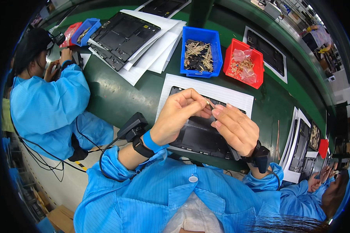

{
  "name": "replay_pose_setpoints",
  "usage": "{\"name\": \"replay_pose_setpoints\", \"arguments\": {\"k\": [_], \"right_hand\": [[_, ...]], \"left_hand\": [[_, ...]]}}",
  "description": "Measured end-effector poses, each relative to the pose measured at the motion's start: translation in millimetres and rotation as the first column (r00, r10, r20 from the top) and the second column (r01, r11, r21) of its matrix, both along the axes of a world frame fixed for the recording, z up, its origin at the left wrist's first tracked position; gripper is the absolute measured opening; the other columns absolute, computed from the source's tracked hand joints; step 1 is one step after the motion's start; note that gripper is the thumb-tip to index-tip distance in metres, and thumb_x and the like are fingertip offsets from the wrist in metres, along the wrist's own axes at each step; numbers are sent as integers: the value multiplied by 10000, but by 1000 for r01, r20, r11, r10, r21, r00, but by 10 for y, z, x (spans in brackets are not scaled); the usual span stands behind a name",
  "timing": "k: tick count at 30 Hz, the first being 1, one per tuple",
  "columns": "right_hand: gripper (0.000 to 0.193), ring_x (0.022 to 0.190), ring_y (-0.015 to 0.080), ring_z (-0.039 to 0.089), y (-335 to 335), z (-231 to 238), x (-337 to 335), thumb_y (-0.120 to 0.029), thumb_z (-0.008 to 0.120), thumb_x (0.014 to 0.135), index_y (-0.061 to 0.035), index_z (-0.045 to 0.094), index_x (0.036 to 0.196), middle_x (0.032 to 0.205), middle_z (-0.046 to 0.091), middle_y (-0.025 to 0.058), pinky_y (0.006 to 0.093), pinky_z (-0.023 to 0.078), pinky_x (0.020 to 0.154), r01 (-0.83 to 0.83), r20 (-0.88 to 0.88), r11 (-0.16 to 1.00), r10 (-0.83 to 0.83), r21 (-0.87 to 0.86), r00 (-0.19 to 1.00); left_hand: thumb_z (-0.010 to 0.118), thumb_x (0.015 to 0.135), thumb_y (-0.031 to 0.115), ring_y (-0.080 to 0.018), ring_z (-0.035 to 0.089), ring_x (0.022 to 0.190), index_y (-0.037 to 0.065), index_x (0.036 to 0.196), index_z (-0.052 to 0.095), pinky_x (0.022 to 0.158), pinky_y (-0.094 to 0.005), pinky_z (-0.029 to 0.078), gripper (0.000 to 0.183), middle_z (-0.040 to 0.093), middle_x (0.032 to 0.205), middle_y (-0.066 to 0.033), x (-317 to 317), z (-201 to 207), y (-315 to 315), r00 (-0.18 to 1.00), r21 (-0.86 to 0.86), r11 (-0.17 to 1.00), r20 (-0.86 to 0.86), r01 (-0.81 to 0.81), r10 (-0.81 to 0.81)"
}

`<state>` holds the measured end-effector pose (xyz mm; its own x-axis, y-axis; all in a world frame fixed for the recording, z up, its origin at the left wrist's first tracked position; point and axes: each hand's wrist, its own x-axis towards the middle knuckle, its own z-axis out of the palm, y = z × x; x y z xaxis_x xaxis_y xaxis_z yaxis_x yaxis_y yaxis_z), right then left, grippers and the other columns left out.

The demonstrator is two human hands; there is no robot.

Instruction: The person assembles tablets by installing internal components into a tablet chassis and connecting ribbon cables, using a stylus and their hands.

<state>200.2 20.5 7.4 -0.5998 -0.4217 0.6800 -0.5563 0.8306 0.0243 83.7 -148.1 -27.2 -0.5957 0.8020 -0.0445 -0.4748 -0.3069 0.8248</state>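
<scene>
Over a black tablet housing my two hands meet, fingertips close together. My left hand pinches a small thin strip, dark with a pale gold part, between thumb and forefinger. The fingers of my right hand are closed at the strip's other end. A dark slim bar shows below my right palm; whether I hold it or it belongs to something underneath, I cannot tell. The housing lies on a white foam sheet, partly covered by my hands.
Beyond the sheet stand a blue bin of thin strips and a red bin with small parts and clear plastic. Stacked housings with white sheets lie at the back left. A co-worker sits left; another person's hands show right.
</scene>
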Motion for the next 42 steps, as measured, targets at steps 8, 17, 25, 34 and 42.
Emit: {"name": "replay_pose_setpoints", "arguments": {"k": [8, 17, 25, 34, 42], "right_hand": [[187, 1031, 342, 695, -24, -30, -12, -14, 730, 790, 29, 660, 958, 1080, 699, 213, 443, 577, 901, 17, 26, 997, -15, -72, 1000], [167, 873, 206, 717, -144, -307, -262, 21, 752, 820, 37, 684, 973, 980, 730, 135, 283, 552, 767, 387, 410, 588, -101, -710, 906], [137, 805, 150, 704, -183, -594, -507, -45, 740, 854, 23, 715, 970, 930, 739, 100, 258, 548, 727, 485, 541, 475, -21, -735, 841], [152, 836, 159, 708, -246, -656, -583, -39, 746, 850, 22, 712, 985, 955, 739, 112, 265, 551, 755, 483, 522, 461, -48, -744, 851], [155, 856, 174, 714, -272, -641, -592, -33, 749, 848, 21, 697, 984, 976, 739, 124, 273, 558, 764, 474, 506, 515, -89, -714, 858]], "left_hand": [[583, 982, 118, -186, 676, 954, 5, 979, 612, 866, -325, 557, 117, 685, 1018, -122, 2, -20, -33, 999, 16, 1000, 44, -14, 13], [738, 779, 101, -296, 585, 1115, 92, 928, 722, 960, -454, 418, 150, 677, 1067, -49, -413, -128, -413, 80, -103, 832, -994, -545, -71], [756, 791, 197, -274, 469, 1291, 153, 1040, 739, 1093, -594, 250, 254, 613, 1233, -18, -396, -224, -382, -198, -129, 786, -931, -605, -305], [753, 801, 227, -278, 457, 1305, 162, 1081, 730, 1098, -637, 209, 288, 610, 1248, -12, -417, -257, -394, -162, -182, 771, -924, -610, -346], [756, 799, 217, -276, 458, 1301, 162, 1075, 726, 1092, -647, 200, 283, 609, 1238, -2, -401, -263, -381, -158, -166, 764, -930, -624, -331]]}}
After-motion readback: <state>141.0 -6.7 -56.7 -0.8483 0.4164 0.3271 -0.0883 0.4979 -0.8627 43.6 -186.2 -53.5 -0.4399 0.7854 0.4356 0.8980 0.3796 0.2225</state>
